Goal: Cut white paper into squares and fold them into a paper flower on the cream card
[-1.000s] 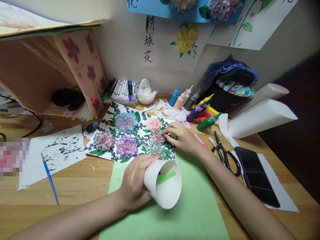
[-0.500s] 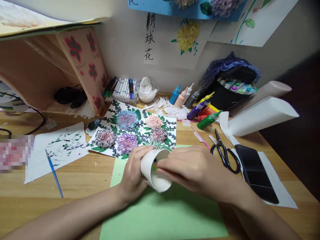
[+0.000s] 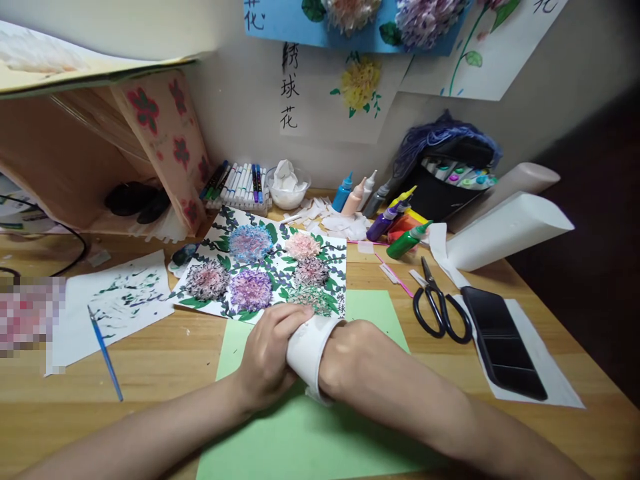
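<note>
Left hand [image 3: 267,353] grips the outside of a rolled white paper cone [image 3: 306,350], fingers curled over its top edge. Its mouth points right, long axis roughly left to right, lying low over the green paper sheet [image 3: 320,433]. Right hand [image 3: 345,350] is pushed inside the mouth up to the knuckles, so its grip cannot be told. Bare wood lies left of the sheet; just beyond the cone lies the flower collage [image 3: 265,267], scissors [image 3: 437,307] to the right.

One scissors [image 3: 439,308], one paintbrush [image 3: 105,353], six paper flowers [image 3: 250,288], one paper cone [image 3: 306,349]
</note>
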Tool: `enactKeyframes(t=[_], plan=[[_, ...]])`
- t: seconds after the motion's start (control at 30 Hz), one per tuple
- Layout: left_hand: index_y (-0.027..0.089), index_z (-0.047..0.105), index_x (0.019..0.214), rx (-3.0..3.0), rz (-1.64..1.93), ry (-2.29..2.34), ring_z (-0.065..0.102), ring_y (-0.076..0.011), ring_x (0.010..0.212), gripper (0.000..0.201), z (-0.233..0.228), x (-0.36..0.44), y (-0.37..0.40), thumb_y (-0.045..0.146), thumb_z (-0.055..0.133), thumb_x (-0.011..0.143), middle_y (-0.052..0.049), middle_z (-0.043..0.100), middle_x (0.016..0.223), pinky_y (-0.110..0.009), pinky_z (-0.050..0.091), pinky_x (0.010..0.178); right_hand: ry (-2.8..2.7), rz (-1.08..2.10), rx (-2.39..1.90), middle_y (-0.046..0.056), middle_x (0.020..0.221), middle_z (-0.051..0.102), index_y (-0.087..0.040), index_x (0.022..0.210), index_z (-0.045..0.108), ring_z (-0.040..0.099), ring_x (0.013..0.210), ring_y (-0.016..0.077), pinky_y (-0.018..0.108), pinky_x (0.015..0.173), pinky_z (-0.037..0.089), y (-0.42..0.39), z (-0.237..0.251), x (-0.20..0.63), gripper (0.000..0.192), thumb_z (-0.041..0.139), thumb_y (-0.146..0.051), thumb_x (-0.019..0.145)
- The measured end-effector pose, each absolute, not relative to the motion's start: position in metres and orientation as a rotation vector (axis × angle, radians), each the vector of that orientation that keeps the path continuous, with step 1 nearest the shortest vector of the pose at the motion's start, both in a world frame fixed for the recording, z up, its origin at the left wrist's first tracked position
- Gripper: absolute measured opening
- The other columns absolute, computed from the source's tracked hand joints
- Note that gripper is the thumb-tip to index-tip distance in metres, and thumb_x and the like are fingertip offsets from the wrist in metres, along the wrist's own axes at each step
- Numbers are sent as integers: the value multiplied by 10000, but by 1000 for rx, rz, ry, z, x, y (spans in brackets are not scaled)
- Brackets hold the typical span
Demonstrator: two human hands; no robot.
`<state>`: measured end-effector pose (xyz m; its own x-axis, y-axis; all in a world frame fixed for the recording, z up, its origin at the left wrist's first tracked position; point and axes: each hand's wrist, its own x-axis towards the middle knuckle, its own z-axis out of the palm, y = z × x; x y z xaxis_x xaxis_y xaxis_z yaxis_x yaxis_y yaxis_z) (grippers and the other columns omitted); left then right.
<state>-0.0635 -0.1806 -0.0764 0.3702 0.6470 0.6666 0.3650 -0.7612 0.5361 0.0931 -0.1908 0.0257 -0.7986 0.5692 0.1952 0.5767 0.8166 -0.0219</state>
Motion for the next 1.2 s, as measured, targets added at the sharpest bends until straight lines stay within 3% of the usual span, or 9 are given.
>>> enactKeyframes(t=[0.3, 0.5, 0.7, 0.97, 1.2], plan=[[179, 367, 1250, 2304, 1312, 923, 521, -243, 1019, 517, -69, -66, -178, 212, 559, 771, -130, 549, 1094, -415, 457, 853, -2848, 180, -845, 8, 696, 610, -182, 711, 587, 485, 558, 125, 273, 444, 350, -183, 44, 104, 162, 523, -56, 790], [185, 377, 1250, 2279, 1333, 899, 520, -230, 1031, 515, -71, -66, -178, 198, 567, 772, -120, 553, 1089, -374, 473, 830, -2360, 518, -880, 35, 789, 643, -216, 835, 651, 574, 756, 150, 276, 667, 463, -156, 52, 135, 114, 539, -231, 850], [205, 404, 1240, 2214, 1355, 895, 543, -213, 1009, 445, -80, -67, -175, 222, 528, 813, -106, 572, 1073, -350, 486, 798, -1888, 513, -1232, 47, 859, 660, -211, 843, 682, 611, 814, 176, 323, 747, 491, -113, 8, 155, 115, 570, -224, 819], [194, 451, 1216, 2100, 1273, 977, 567, -247, 983, 446, -75, -73, -178, 367, 530, 813, -123, 597, 1056, -385, 516, 772, -1808, 614, -1238, 28, 843, 667, -222, 872, 675, 606, 802, 166, 328, 741, 481, -92, -37, 139, 118, 578, -194, 811], [221, 543, 1094, 1989, 1353, 1111, 619, -177, 862, 283, -72, -69, -172, 214, 547, 812, -55, 649, 929, -290, 539, 712, -1579, 657, -1198, 28, 808, 631, -204, 820, 651, 587, 790, 162, 314, 711, 461, -84, -70, 144, 64, 613, -162, 790]])
